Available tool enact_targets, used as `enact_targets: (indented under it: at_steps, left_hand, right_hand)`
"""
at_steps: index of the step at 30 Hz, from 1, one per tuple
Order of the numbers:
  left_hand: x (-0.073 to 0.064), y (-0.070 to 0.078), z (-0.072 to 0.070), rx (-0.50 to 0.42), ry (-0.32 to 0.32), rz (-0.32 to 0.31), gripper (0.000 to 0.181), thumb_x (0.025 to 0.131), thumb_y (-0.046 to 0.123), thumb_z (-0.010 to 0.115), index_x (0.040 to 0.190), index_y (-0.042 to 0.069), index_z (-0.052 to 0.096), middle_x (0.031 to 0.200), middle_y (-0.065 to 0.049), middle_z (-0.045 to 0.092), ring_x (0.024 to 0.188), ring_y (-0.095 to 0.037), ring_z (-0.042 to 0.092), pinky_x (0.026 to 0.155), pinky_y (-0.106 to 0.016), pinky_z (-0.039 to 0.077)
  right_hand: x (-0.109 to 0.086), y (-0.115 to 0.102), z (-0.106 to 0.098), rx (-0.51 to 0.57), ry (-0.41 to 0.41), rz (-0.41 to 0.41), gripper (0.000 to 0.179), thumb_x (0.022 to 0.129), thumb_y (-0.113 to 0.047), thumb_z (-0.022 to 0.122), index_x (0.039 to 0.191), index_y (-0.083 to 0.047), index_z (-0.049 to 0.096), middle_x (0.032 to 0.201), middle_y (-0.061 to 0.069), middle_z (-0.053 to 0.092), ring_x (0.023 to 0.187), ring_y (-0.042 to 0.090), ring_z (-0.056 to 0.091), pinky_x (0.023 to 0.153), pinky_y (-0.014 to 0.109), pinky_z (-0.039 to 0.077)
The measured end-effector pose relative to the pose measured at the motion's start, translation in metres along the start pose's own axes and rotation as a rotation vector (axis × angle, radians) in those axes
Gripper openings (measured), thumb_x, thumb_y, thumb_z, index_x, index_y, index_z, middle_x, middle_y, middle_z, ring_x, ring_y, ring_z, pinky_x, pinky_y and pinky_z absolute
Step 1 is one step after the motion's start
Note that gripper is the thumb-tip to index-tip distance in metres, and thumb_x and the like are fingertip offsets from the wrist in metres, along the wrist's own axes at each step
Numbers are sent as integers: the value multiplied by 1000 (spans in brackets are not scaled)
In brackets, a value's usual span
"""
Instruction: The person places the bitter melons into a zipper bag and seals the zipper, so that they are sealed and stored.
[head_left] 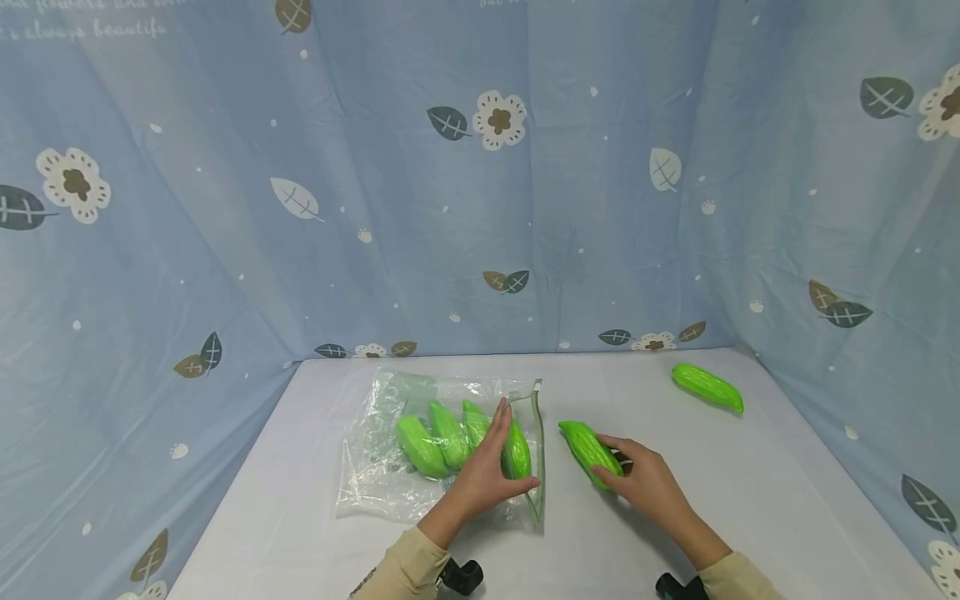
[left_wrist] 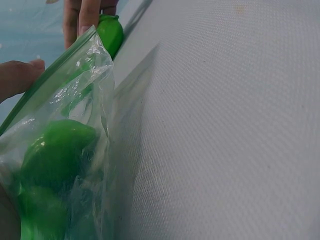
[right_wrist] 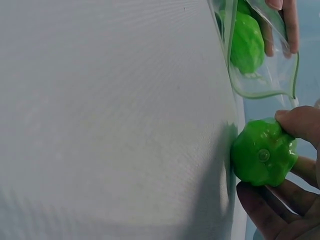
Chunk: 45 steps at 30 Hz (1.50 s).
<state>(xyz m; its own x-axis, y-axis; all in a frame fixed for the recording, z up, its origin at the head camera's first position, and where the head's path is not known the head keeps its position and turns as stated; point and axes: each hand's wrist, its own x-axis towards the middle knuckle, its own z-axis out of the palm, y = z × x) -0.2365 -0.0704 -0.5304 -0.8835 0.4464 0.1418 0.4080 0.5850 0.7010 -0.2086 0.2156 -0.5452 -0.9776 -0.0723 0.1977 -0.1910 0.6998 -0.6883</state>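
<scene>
A clear zip bag [head_left: 375, 492] with a green zip edge lies on the white table, several bright green bitter melons [head_left: 420, 447] inside it. My left hand [head_left: 483, 471] is at the bag's mouth, fingers and thumb spread, keeping the opening apart. In the right wrist view some left fingers [right_wrist: 291, 30] show beside the clear plastic. My right hand [head_left: 648, 479] grips another bitter melon [head_left: 585, 446] by its near end, just right of the mouth. Its lobed end [right_wrist: 263, 155] faces the right wrist camera, thumb above and fingers below.
One more bitter melon [head_left: 707, 387] lies at the table's back right. The white tabletop [head_left: 600, 550] runs back to a blue curtain [head_left: 405, 208] printed with leaves and flowers, which also closes in both sides.
</scene>
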Motion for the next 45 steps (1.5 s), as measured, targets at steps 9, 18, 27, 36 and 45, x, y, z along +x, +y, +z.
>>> enact_targets:
  at_steps: [9, 18, 27, 36, 45]
  left_hand:
    - [0, -1, 0, -2, 1, 6, 119, 81, 41, 86, 164, 8, 8, 172, -2, -2, 149, -37, 29, 114, -56, 36]
    - [1, -1, 1, -3, 4, 10, 119, 81, 42, 86, 164, 8, 8, 172, -4, -1, 148, -38, 31, 113, -57, 37]
    - [0, -2, 2, -21, 3, 17, 118, 81, 41, 86, 165, 9, 8, 172, -4, -1, 149, -37, 29, 114, -57, 35]
    - [0, -2, 1, -23, 4, 14, 119, 81, 40, 86, 165, 9, 7, 172, -2, -2, 150, -36, 28, 115, -56, 34]
    - [0, 0, 1, -15, 0, 15, 119, 81, 40, 86, 165, 10, 7, 172, -2, -2, 149, -37, 30, 114, -56, 36]
  right_hand:
    - [1, -3, -1, -18, 28, -13, 54, 85, -22, 85, 133, -4, 67, 123, 13, 70, 99, 22, 68, 76, 32, 59]
    - [2, -5, 1, -1, 29, -35, 54, 84, -17, 85, 133, -5, 67, 124, 13, 69, 101, 24, 68, 78, 30, 60]
    - [2, -7, 4, 29, 9, -61, 53, 84, -17, 85, 133, -7, 68, 124, 11, 69, 102, 24, 68, 78, 28, 59]
    - [4, -10, 9, 47, -5, -86, 52, 84, -17, 85, 132, -8, 68, 123, 8, 70, 101, 22, 68, 77, 26, 59]
    - [6, -16, 15, 58, -35, -91, 52, 85, -20, 85, 132, -8, 68, 124, 9, 70, 101, 22, 68, 78, 26, 59]
